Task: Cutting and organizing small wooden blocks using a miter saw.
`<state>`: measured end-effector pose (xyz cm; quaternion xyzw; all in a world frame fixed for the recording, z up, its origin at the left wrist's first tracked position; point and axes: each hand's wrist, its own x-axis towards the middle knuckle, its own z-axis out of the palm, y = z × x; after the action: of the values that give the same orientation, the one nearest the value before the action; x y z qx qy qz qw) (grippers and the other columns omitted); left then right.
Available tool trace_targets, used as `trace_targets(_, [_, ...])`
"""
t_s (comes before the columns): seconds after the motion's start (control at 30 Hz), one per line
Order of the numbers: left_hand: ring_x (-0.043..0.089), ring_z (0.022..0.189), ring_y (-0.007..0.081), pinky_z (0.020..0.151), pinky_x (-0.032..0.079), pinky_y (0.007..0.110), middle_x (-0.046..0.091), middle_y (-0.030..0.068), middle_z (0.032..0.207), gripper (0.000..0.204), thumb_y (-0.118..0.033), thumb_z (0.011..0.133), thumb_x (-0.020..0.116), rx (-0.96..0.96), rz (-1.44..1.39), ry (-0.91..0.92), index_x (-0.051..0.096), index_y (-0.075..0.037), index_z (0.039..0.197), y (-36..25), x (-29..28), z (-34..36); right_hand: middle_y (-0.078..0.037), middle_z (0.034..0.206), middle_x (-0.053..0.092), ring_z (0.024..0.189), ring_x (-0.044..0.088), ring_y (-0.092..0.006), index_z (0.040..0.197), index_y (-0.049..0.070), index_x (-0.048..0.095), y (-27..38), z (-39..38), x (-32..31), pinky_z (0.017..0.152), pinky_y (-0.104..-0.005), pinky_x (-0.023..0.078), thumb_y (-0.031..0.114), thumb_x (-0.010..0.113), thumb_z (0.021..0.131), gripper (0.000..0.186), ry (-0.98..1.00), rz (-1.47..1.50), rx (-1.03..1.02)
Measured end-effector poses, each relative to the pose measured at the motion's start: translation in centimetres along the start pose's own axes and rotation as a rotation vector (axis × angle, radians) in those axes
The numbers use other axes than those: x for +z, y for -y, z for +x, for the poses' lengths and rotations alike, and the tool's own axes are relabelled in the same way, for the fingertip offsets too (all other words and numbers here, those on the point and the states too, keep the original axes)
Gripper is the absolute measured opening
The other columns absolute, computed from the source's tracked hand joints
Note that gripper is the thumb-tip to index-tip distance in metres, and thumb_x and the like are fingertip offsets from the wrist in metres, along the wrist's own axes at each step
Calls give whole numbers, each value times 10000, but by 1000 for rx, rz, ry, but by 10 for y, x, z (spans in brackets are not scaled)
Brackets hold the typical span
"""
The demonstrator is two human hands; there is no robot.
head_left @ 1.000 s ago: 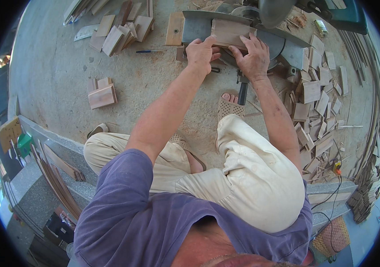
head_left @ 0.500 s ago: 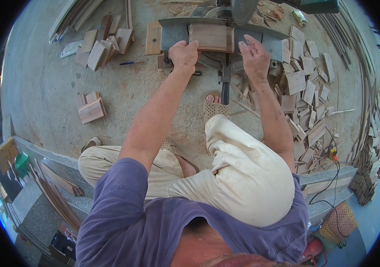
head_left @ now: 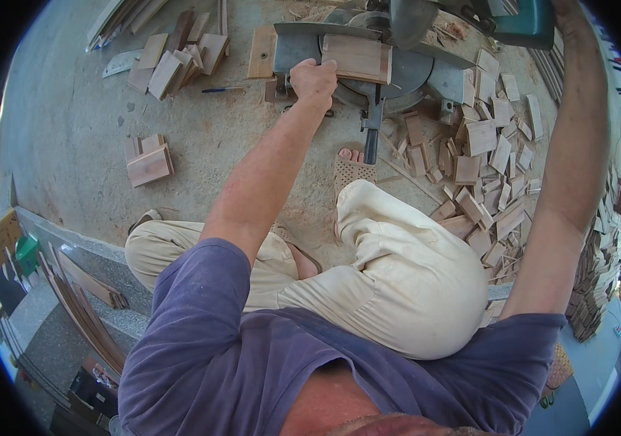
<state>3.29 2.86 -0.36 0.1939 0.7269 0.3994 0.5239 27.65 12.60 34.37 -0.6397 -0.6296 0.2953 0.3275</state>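
Observation:
A flat reddish wooden board [head_left: 360,58] lies on the grey base of a mitre saw [head_left: 408,76] in front of me on the concrete floor. My left hand [head_left: 313,78] grips the board's left end and presses it against the saw's fence. The saw's head [head_left: 515,22], with a green housing, sits at the top edge. My right forearm [head_left: 572,145] rises along the right side toward that head. The right hand itself is cut off by the frame's rim. I sit with bent knees in cream trousers.
Many short wood offcuts [head_left: 481,138] are strewn to the right of the saw. A small stack of boards [head_left: 149,164] lies to the left, another pile [head_left: 179,52] at the upper left, with a pen [head_left: 220,89] nearby. Long strips [head_left: 78,305] lean at the lower left.
My right hand has left the board and gone up to the upper right, out of the picture. My left hand stays on the board's left end.

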Motion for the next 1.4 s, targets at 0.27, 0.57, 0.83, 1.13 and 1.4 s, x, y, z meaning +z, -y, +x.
trace_targets(0.27, [639, 601, 171, 498, 532, 328, 645, 92, 775, 218, -49, 810, 778, 134, 38, -56, 570, 12, 787, 15, 2, 9, -103, 940, 715, 811, 693, -145, 1301, 46, 630, -72, -92, 24, 651, -270, 581, 254, 678, 987, 380, -46, 440, 70])
trace_targets(0.57, [595, 550, 145, 498, 494, 340, 618, 73, 644, 249, -93, 798, 775, 174, 85, -101, 579, 12, 687, 10, 0, -1, -44, 946, 705, 773, 658, -69, 1356, 77, 587, -88, -123, 45, 596, -232, 550, 276, 689, 986, 432, -133, 373, 44])
trace_targets(0.83, [563, 562, 149, 537, 482, 349, 645, 87, 657, 244, -140, 785, 788, 169, 142, -103, 622, 18, 700, 5, -2, -5, -45, 958, 710, 898, 662, -91, 1354, 74, 591, -96, -141, 59, 770, -244, 543, 274, 680, 991, 424, -210, 310, -25])
trace_targets(1.13, [561, 579, 142, 552, 480, 349, 650, 82, 660, 257, -156, 790, 790, 175, 143, -80, 635, 19, 683, 3, -5, -6, -40, 973, 709, 943, 653, -104, 1361, 75, 589, -102, -158, 71, 852, -270, 517, 276, 659, 1006, 413, -245, 286, -37])
trace_targets(1.4, [575, 593, 140, 544, 474, 362, 616, 78, 632, 265, -147, 779, 792, 204, 171, -93, 621, 24, 670, 3, -5, -9, -64, 1005, 703, 957, 654, -111, 1380, 66, 565, -129, -182, 86, 869, -278, 519, 253, 651, 1019, 416, -288, 285, -91])
